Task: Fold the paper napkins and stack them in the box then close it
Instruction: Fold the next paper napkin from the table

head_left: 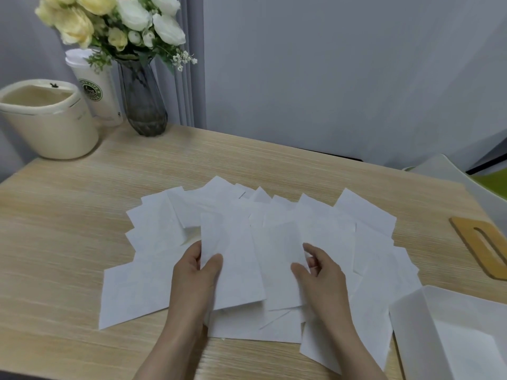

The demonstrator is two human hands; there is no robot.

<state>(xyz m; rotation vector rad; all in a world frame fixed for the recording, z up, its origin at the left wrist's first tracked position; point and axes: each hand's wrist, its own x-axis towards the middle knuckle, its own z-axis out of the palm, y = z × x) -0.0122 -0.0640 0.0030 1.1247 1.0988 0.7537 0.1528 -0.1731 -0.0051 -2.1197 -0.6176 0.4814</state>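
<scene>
While both hands work over a spread of thin white paper napkins (153,286) fanned across the pale wood-grain table (55,242), the left hand (196,272) pinches one white napkin sheet (233,259) by its left edge, thumb on top and fingers curled behind it. Just to the right of it, the right hand (319,272) pinches the right edge of the neighbouring white napkin sheet (279,264), thumb and curled fingers closed on the paper. More napkins lie overlapped beyond, beneath and to either side of both hands. Near the right hand's outer side, at the table's lower right, stands an open white rectangular plastic box (411,314). Farther beyond the right hand lies a flat tan wooden lid with a long slot (466,231). Well beyond the left hand, at the far corner, stand a cream round bin (55,133), a white lidded paper cup (96,86) and a smoky glass vase of white and yellow flowers (142,105).
</scene>
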